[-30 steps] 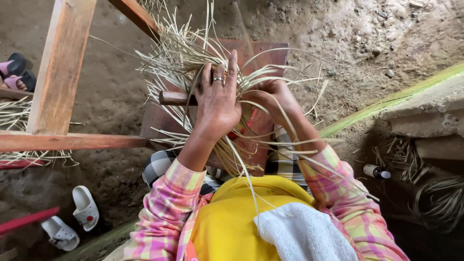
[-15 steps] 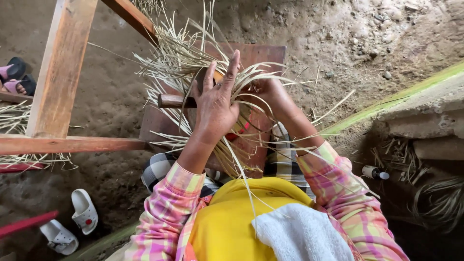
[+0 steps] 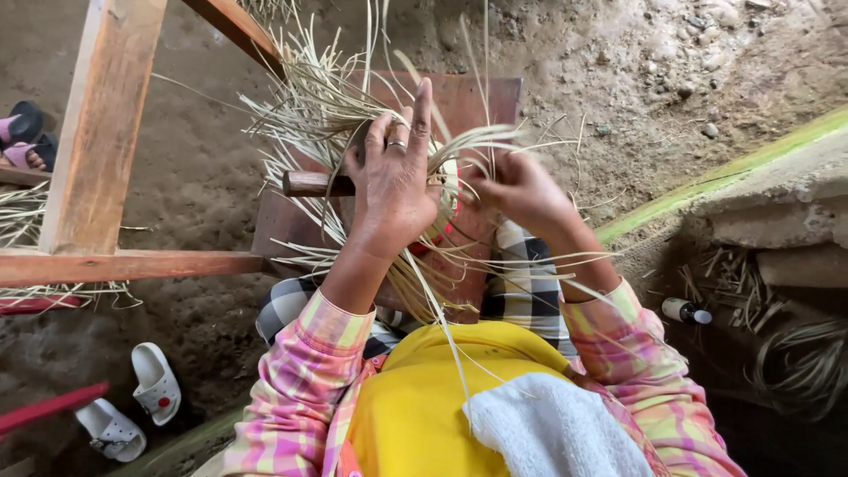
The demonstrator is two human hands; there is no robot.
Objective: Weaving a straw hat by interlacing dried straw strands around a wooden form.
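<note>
The left hand [image 3: 397, 190] is raised in front of the person, its back to the camera, wrist bent slightly, fingers stretched upward and a little apart, with a ring on one of them. Its palm lies against a bundle of pale straw strips [image 3: 336, 115], and several strips pass between its fingers. The right hand [image 3: 517, 190] sits just beside it, curled inward, fingertips closed on a few of the strips; the exact pinch is blurred. Both forearms rise from pink, yellow and green checked sleeves.

The strips are thin, flat and dry, fanning out stiffly above the hands and trailing down over the lap. A round wooden handle [image 3: 314, 184] pokes out leftwards from under the left hand, smooth and brown. Behind the bundle lies a flat reddish-brown board [image 3: 477, 97].

A yellow garment [image 3: 424, 406] covers the chest, with a nubby white towel [image 3: 552, 433] over it. The dirt floor [image 3: 618, 62] is rough and pebbly. Squared wooden beams [image 3: 102, 132] stand left, white sandals [image 3: 132, 406] below them, and a small bottle [image 3: 687, 311] lies right.
</note>
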